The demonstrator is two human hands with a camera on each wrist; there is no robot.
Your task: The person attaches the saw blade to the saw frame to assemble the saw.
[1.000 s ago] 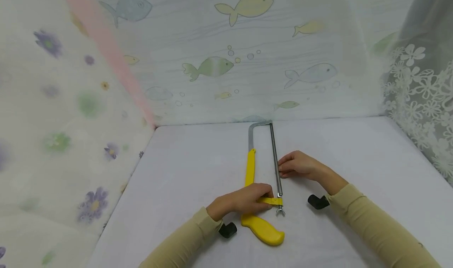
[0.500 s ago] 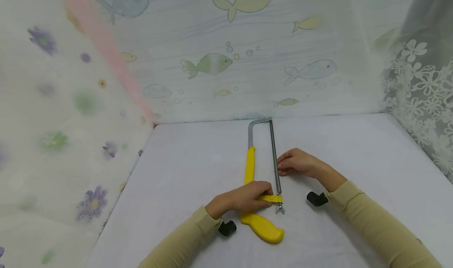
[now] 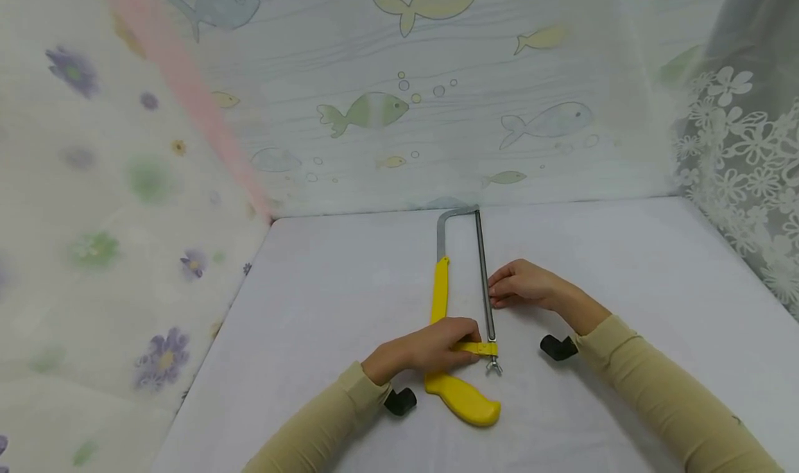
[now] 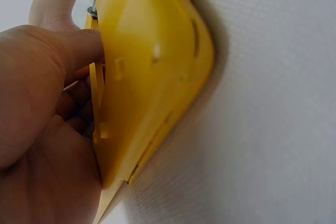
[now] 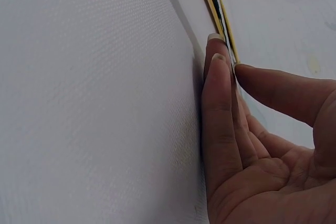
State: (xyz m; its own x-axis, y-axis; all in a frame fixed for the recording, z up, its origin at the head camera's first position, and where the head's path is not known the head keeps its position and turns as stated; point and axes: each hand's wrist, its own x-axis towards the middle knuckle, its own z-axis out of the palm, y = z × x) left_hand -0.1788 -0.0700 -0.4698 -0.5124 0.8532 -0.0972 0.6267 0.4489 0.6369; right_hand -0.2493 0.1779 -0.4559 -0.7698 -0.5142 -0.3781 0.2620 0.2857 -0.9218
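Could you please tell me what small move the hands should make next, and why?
Probably a gentle, level lift of the yellow-handled metal hacksaw: the left hand grips its yellow frame, the thumb and fingertips of the right hand meet at its long grey metal blade, and it appears to lie flat on the white cloth.

The head view has tipped slightly downward — the hacksaw [image 3: 440, 289] appears higher in it.
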